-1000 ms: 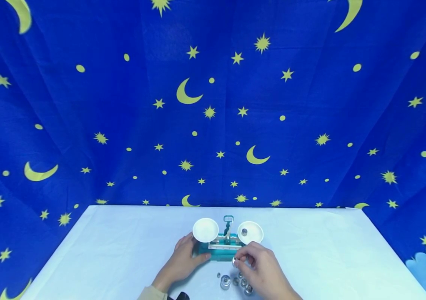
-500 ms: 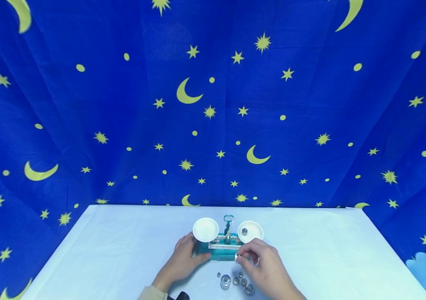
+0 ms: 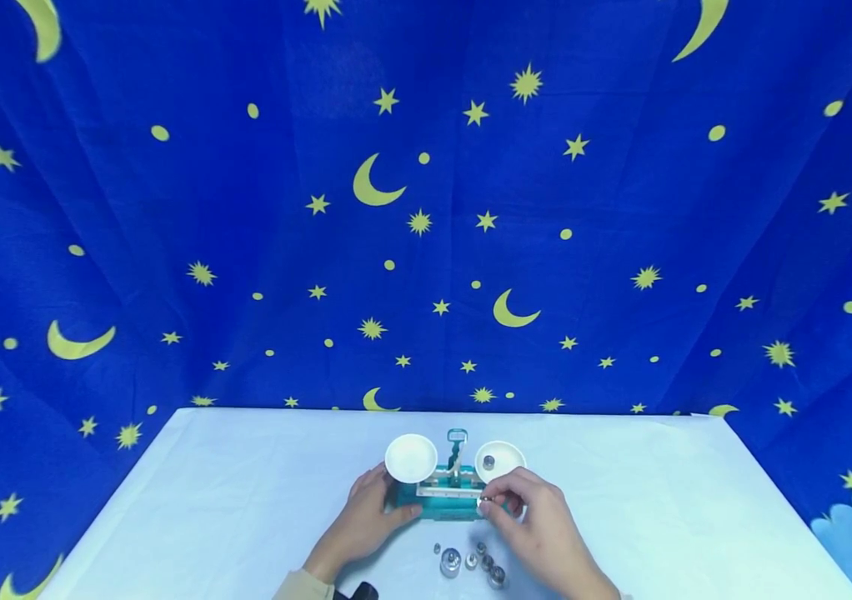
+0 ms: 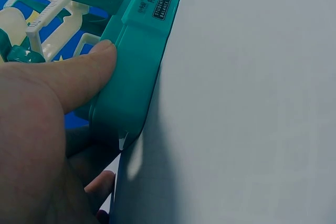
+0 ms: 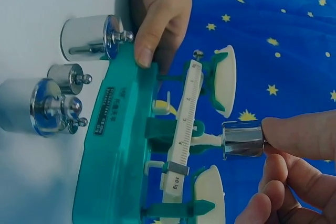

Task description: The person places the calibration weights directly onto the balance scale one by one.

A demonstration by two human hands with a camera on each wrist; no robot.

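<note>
Teal balance scale (image 3: 444, 496) stands mid-surface (image 3: 208, 500), near edge side. Left hand (image 3: 362, 521) grips left end of scale base, thumb (image 4: 79, 74) pressed on top, fingers curled round far side. Left white pan (image 3: 411, 458) bare; right white pan (image 3: 499, 461) carries one small metal weight (image 3: 489, 461). Loose metal weights (image 3: 471, 562) cluster on surface just near of scale, between both hands. Right hand (image 3: 538, 529) at right end of scale, pinching cylindrical weight (image 5: 242, 139) by its knob, beside beam, just near of right pan.

Staged demo set: star-and-moon backdrop (image 3: 426, 208), white table (image 3: 246, 500), balance scale (image 3: 444, 492).
</note>
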